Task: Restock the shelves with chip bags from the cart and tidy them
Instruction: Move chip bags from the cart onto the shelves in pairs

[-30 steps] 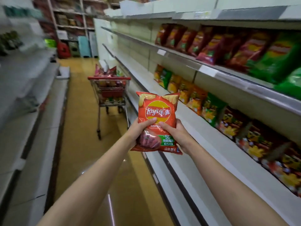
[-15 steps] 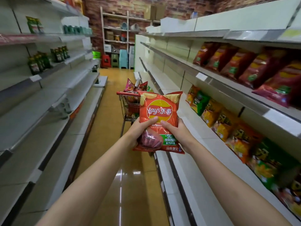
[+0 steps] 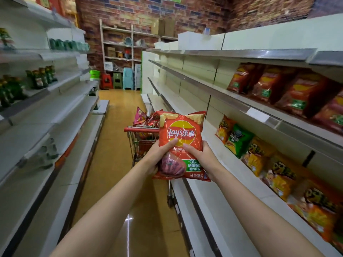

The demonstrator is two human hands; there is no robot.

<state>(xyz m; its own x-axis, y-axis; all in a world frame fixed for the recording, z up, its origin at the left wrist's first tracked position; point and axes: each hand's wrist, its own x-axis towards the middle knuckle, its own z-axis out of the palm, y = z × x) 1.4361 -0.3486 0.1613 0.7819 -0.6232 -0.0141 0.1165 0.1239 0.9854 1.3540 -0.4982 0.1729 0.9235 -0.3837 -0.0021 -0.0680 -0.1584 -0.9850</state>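
Two hands, left hand, right hand, chip bag upright

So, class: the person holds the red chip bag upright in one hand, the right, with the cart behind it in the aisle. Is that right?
Not quite. The head view shows both hands on the red bag: the left hand grips its left edge and the right hand grips its right edge. The rest stands: the bag is upright, and the cart is behind it in the aisle.
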